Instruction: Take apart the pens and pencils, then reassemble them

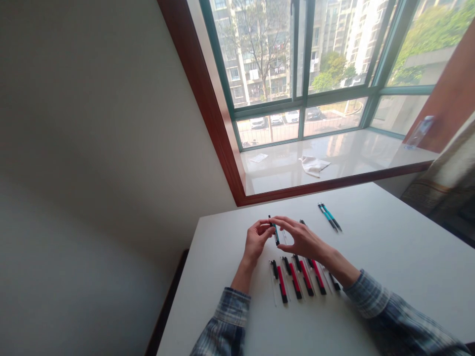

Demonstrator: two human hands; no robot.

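Observation:
A short blue-and-black pen piece (275,236) is held up over the white table. My left hand (256,241) pinches it from the side between thumb and fingers. My right hand (300,236) spans its length, with fingertips at the upper end and the thumb at the lower end. Below the hands lie several red-and-black pen barrels (282,284) in a row, with black pen tops (275,269) and thin clear refills (273,287) beside them. My right hand and forearm hide part of the row, and a dark piece (334,282) shows beneath the forearm.
Two blue-and-black pens (329,217) lie side by side at the back right of the white table (386,247). Behind it, a window sill (278,173) bears a crumpled white cloth (313,165) and a clear bottle (419,132). A curtain (445,173) hangs at right.

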